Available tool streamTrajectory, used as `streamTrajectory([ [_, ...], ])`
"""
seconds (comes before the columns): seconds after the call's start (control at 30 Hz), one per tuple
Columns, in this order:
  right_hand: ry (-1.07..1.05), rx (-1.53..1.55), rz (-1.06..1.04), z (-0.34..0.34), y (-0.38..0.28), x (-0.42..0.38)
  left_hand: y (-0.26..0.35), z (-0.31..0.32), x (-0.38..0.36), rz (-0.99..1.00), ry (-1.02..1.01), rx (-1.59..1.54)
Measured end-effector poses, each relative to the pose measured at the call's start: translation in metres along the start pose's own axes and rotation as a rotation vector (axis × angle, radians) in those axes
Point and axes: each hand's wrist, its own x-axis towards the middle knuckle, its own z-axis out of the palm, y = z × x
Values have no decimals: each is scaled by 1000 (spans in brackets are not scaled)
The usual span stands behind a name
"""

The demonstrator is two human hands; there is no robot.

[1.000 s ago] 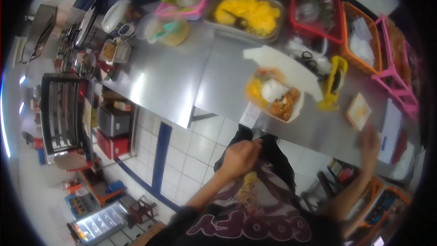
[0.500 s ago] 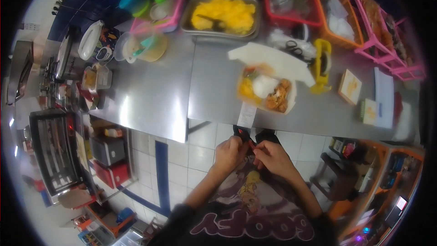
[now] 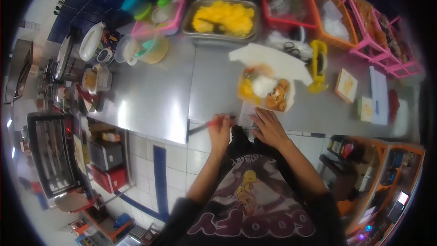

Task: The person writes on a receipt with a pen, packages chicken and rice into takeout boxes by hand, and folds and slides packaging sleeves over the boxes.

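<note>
My left hand [image 3: 220, 127] grips a red pen [image 3: 217, 121] at the front edge of the steel counter [image 3: 154, 91], its tip pointing right toward a white paper slip [image 3: 248, 114]. My right hand [image 3: 268, 126] lies flat with fingers spread on the counter edge, on or beside that slip. Just behind the slip sits an open white food box [image 3: 268, 86] with yellow rice, white sauce and fried pieces.
A metal tray of yellow rice [image 3: 222, 17] stands at the back, with red [image 3: 284, 1], orange [image 3: 334, 16] and pink baskets [image 3: 380, 32] to the right. A yellow tape dispenser [image 3: 317, 64] and small cards [image 3: 346, 84] lie right of the box. Jugs and containers [image 3: 143, 48] crowd the back left.
Both hands rose from in front of my shirt to the counter edge. The left hand now holds the red pen out; the right hand has flattened by the paper slip.
</note>
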Motion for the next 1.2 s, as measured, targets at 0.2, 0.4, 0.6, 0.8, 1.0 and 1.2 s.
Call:
streamTrajectory([
  [0.2, -39, -96, -133, 0, 11, -1, -13, 18, 9, 264, 39, 248],
  [0.4, 2, -82, -117, 6, 14, -2, 2, 40, -2, 295, 18, 387],
  [0.6, 64, -77, -116, 11, 16, -3, -5, 46, -3, 312, 78, 451],
  [0.8, 86, -49, -97, 14, 18, -2, -9, 48, -5, 467, 7, 563],
  [1.0, 128, -20, -110, 15, 18, -2, -9, 54, -5, 343, 91, 527],
  [1.2, 140, 10, -122, 12, 19, -1, -12, 54, -4, 377, 80, 557],
])
